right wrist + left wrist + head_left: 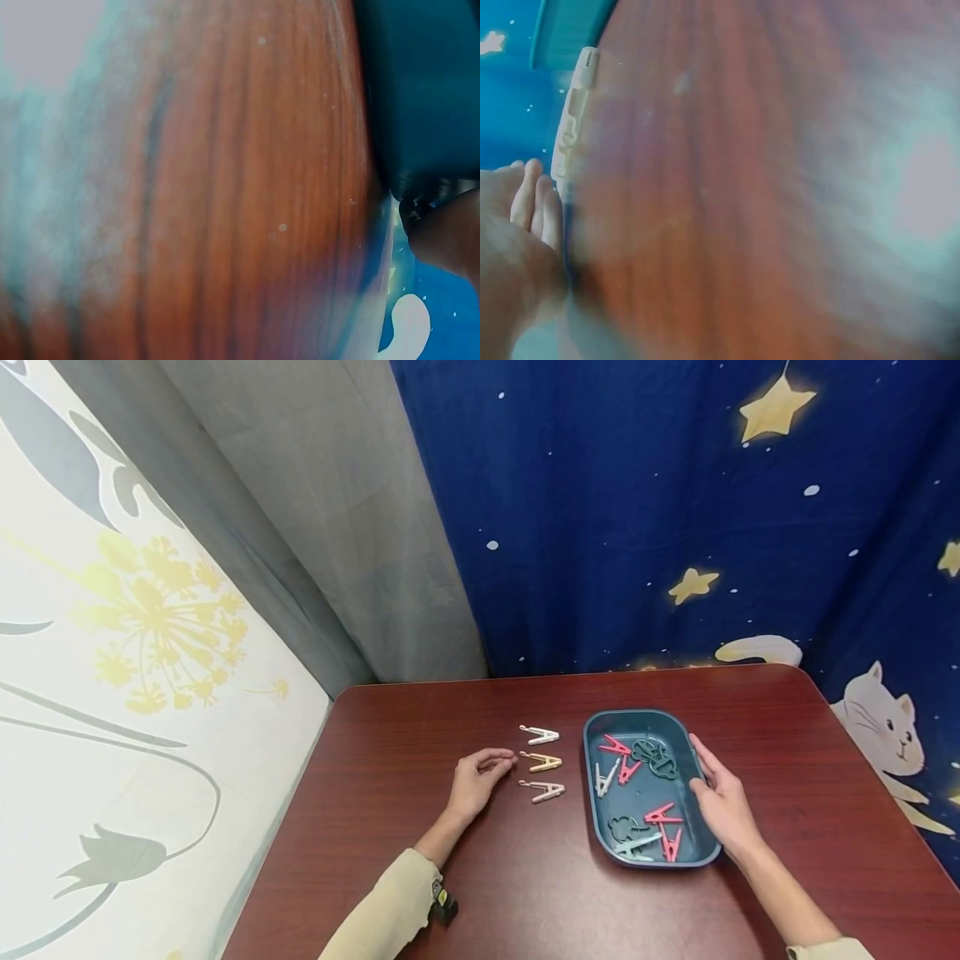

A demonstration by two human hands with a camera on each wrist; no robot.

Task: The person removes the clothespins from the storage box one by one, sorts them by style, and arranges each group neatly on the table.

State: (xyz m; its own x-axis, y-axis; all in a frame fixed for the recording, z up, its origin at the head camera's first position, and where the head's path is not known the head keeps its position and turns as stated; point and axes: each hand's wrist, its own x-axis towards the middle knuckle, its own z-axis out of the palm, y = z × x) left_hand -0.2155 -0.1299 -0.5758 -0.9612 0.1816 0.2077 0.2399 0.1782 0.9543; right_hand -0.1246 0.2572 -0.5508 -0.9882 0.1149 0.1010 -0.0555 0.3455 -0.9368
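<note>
My right hand (723, 802) grips the right rim of a dark blue-green tray (628, 797), thumb over the edge. Inside lie several red clothespins (662, 815), a white clothespin (604, 779), a pale green one (636, 845) and dark green looped pieces (663, 763). Left of the tray, a white clothespin (551, 737), a yellow clothespin (553, 763) and a pale pink clothespin (553, 791) form a column on the table. My left hand (472, 783) rests beside them with relaxed fingers, fingertips close to the yellow one's left end. In the left wrist view, its fingers (538, 202) look nearly straight.
The reddish-brown table (390, 760) reaches back to a blue starry curtain (600, 527) and a grey curtain (360, 527). A patterned white panel (150, 710) borders its left side. A small black device (444, 906) sits at my left cuff.
</note>
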